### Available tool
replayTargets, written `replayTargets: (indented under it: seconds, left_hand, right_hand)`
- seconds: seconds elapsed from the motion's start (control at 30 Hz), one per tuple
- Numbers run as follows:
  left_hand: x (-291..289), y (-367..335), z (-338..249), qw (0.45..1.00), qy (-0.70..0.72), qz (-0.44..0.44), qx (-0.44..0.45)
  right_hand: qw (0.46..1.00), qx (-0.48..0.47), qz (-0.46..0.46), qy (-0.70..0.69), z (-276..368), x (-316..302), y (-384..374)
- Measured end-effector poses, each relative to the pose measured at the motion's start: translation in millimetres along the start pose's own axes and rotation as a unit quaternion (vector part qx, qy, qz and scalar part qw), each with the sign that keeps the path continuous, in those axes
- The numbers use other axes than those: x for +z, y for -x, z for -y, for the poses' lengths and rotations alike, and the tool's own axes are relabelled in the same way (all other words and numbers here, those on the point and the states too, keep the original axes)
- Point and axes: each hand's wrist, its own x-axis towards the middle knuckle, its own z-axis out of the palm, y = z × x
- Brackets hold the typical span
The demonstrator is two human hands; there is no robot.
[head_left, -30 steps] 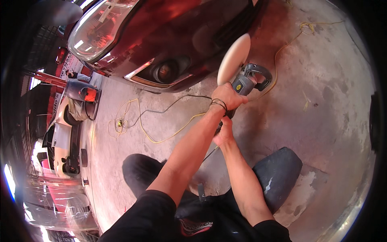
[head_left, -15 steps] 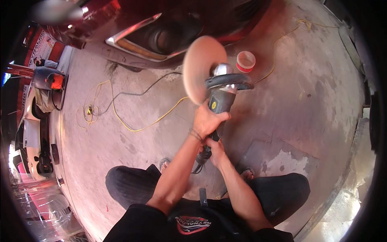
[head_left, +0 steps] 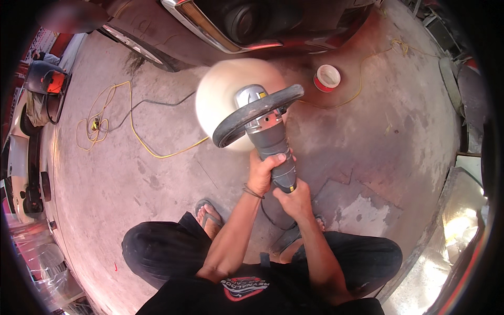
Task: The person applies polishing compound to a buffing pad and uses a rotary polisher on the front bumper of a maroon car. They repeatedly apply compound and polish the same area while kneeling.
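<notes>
Both my hands hold a black and silver car polisher (head_left: 270, 142) out in front of me. My left hand (head_left: 259, 174) wraps round the middle of its body, with the thumb across the top. Behind it, my right hand (head_left: 295, 199) closes on the rear end. A D-shaped black handle (head_left: 257, 113) arches over the silver head, and neither hand is on it. The round whitish pad (head_left: 212, 89) is smeared by motion. Beyond it is a dark red car (head_left: 320, 34), its lamp recess (head_left: 245, 23) visible; whether the pad touches the car, I cannot tell.
A red and white tub (head_left: 326, 79) stands on the concrete floor, right of the pad. A yellow cord (head_left: 132, 115) loops across the left, joined by a dark cord (head_left: 157, 103). Sheet-like panels (head_left: 457, 210) line the right edge. Car parts (head_left: 32, 184) stand along the left.
The polisher has turned, bringing its pad to the left and its top toward me. Both hands moved with it, still gripping. The view has shifted, so the car sits higher in it.
</notes>
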Motion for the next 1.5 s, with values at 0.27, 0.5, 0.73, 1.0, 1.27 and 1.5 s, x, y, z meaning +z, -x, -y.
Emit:
replayTargets:
  seconds: [0.27, 0.5, 0.73, 1.0, 1.27, 1.5]
  left_hand:
    - [38, -22, 14, 0.999, -0.003, 0.039, -0.011]
    - [94, -71, 35, 0.998, -0.038, 0.036, -0.027]
    - [135, -111, 29, 0.990, -0.100, 0.084, -0.060]
    - [87, -72, 11, 0.970, -0.241, -0.027, 0.001]
    - [-17, -10, 4, 0.991, -0.059, -0.118, 0.033]
    - [-54, -12, -9, 0.985, 0.135, -0.054, 0.091]
  right_hand:
    - [0.999, 0.003, -0.040, -0.001, -9, -37, -12]
    - [0.984, 0.091, -0.070, -0.140, -12, -73, -37]
    - [0.961, 0.095, -0.120, -0.230, 6, -89, -59]
    - [0.956, 0.089, -0.094, -0.265, -26, -25, -40]
    - [0.999, 0.026, -0.034, 0.020, -36, 41, -11]
    - [0.962, -0.124, -0.091, 0.225, 20, 55, -23]
